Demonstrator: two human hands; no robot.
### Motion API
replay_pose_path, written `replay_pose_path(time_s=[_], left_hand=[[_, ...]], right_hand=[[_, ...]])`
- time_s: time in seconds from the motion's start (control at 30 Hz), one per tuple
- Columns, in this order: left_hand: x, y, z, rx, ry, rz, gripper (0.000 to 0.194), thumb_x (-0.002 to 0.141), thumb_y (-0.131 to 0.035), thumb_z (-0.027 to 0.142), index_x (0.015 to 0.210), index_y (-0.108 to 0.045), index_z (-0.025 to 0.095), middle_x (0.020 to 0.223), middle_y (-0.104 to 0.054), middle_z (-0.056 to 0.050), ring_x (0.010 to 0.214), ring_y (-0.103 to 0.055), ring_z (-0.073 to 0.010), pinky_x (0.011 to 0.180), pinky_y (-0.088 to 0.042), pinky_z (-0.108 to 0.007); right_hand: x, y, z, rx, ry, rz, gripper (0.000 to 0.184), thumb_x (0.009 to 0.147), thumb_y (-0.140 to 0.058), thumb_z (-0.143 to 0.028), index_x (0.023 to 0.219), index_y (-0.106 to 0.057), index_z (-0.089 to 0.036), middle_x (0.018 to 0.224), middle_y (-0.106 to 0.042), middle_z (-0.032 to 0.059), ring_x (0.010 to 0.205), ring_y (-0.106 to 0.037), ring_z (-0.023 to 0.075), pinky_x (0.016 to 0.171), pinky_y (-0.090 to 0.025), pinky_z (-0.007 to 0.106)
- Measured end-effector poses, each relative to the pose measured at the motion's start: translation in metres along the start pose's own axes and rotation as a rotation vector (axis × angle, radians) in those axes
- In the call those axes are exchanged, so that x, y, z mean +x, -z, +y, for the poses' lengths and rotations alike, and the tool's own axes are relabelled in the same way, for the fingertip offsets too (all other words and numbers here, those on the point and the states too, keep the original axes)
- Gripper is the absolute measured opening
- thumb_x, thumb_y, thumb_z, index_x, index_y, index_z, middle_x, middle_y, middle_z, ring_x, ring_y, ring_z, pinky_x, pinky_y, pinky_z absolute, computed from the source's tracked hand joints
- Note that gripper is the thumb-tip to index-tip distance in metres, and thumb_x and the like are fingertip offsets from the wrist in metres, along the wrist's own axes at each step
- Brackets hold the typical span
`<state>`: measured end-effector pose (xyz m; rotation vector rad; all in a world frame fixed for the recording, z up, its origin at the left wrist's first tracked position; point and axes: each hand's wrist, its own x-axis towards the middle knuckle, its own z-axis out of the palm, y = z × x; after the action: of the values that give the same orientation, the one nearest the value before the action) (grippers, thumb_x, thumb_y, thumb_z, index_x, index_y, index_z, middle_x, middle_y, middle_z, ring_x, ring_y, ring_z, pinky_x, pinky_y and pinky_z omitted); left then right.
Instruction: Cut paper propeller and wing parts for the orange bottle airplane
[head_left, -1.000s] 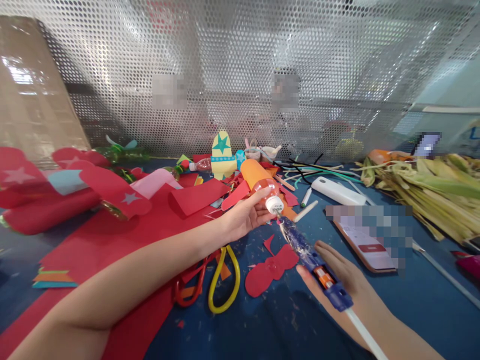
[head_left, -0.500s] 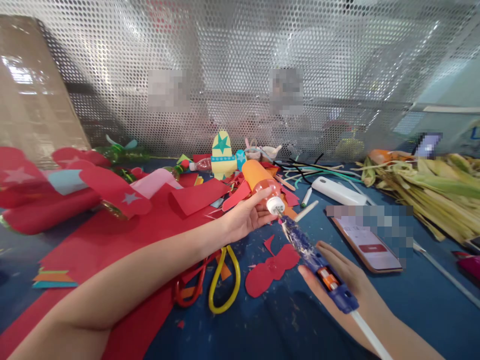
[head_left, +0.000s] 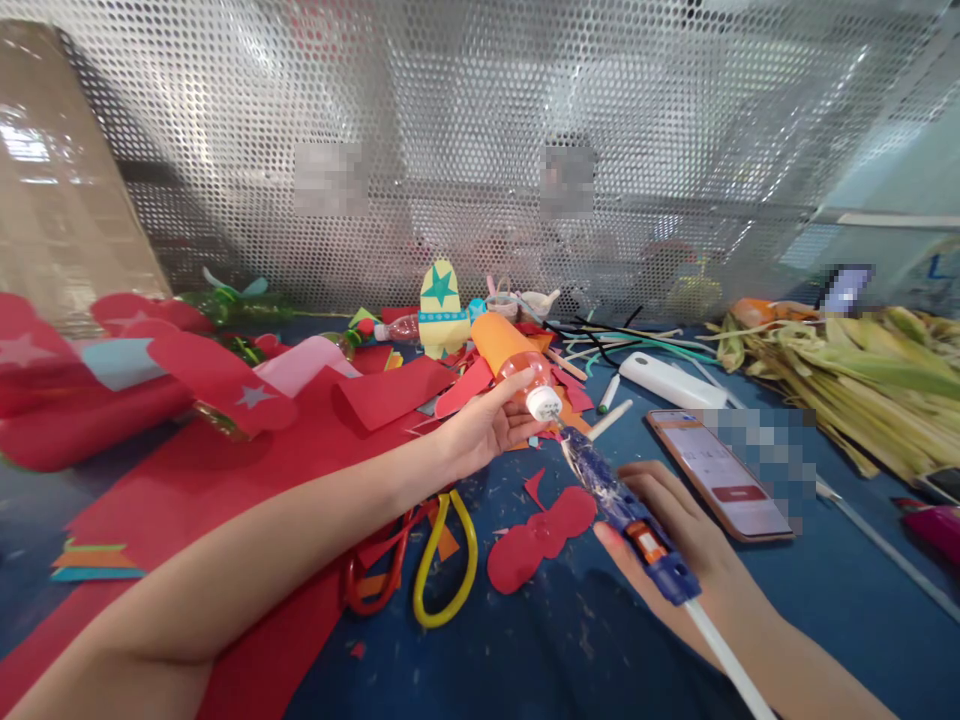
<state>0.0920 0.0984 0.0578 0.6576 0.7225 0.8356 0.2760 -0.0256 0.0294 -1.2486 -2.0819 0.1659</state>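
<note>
My left hand (head_left: pixel 487 430) is closed around a small clear plastic bottle (head_left: pixel 534 375) wrapped in orange paper (head_left: pixel 499 345). Its white cap (head_left: pixel 544 404) points toward me and has small marks or dabs on its top. In my right hand (head_left: pixel 675 520) is a blue hot glue gun (head_left: pixel 615 495), smeared with dried glue, with a white glue stick (head_left: pixel 724 655) coming out of its back end. The gun's nozzle lies just below the cap, seemingly a small gap away. Under the gun, a red paper propeller shape (head_left: pixel 541 540) rests on the blue table.
Yellow-and-red handled scissors (head_left: pixel 446 560) lie among red paper sheets (head_left: pixel 217 470). A phone (head_left: pixel 724 475), a white marker (head_left: pixel 609 393) and a white handled tool (head_left: pixel 671 380) are to the right. Dry corn husks (head_left: pixel 862 390) lie at far right; a decorated bottle plane (head_left: pixel 442 320) stands behind.
The glue gun's nozzle has drawn slightly back from the cap. Both hands keep their hold, and the whole view has shifted a little.
</note>
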Motion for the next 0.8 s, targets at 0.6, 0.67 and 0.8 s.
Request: replay_pose_path(time_s=[0.6,0.67,0.8], left_hand=[[0.013,0.014,0.002,0.249,0.078,0.059,0.018,0.081,-0.07,0.03,0.075,-0.067,0.013,0.066,-0.07,-0.003,0.056,-0.064,-0.0085,0.059,-0.053,-0.016],[0.016,0.019,0.005,0.313,0.108,0.071,0.019,0.075,-0.076,0.027,0.071,-0.068,0.01,0.062,-0.069,-0.005,0.053,-0.063,-0.0098,0.056,-0.052,-0.018],[0.019,0.028,0.012,0.449,0.099,0.095,0.027,0.06,-0.086,0.028,0.069,-0.069,0.008,0.059,-0.069,-0.007,0.049,-0.062,-0.011,0.049,-0.048,-0.018]], right_hand=[[0.008,-0.001,-0.001,-0.036,-0.013,0.085,0.007,0.093,-0.049,-0.023,0.098,-0.045,-0.025,0.093,-0.052,0.0043,0.079,-0.061,0.0188,0.064,-0.052,0.027],[0.01,-0.001,0.002,-0.056,-0.031,0.096,0.007,0.092,-0.05,-0.024,0.096,-0.044,-0.025,0.089,-0.052,0.0033,0.075,-0.06,0.0186,0.063,-0.052,0.028],[0.01,-0.005,0.011,-0.077,-0.099,0.061,0.01,0.09,-0.048,-0.024,0.097,-0.042,-0.023,0.086,-0.05,0.0033,0.072,-0.059,0.0196,0.063,-0.052,0.032]])
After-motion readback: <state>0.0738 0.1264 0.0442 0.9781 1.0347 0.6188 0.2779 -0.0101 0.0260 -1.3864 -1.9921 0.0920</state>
